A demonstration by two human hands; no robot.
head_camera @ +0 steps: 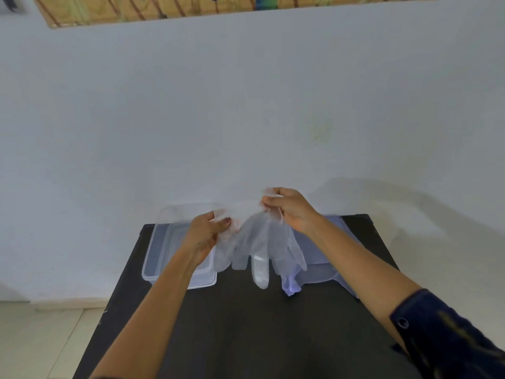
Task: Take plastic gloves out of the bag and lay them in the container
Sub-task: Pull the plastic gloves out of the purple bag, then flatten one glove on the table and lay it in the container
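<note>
A clear plastic glove (259, 247) hangs in the air above the dark table (246, 324), fingers pointing down. My left hand (205, 233) pinches its cuff at the left, and my right hand (292, 209) pinches the cuff higher up at the right. The transparent rectangular container (161, 258) sits on the table's far left, partly behind my left forearm. The clear plastic bag (322, 258) lies flat on the table's far right, behind the glove and under my right forearm.
A pale wall stands right behind the table's far edge. Light floor tiles (41, 340) show to the left of the table. The edge of a framed picture (191, 6) hangs high on the wall.
</note>
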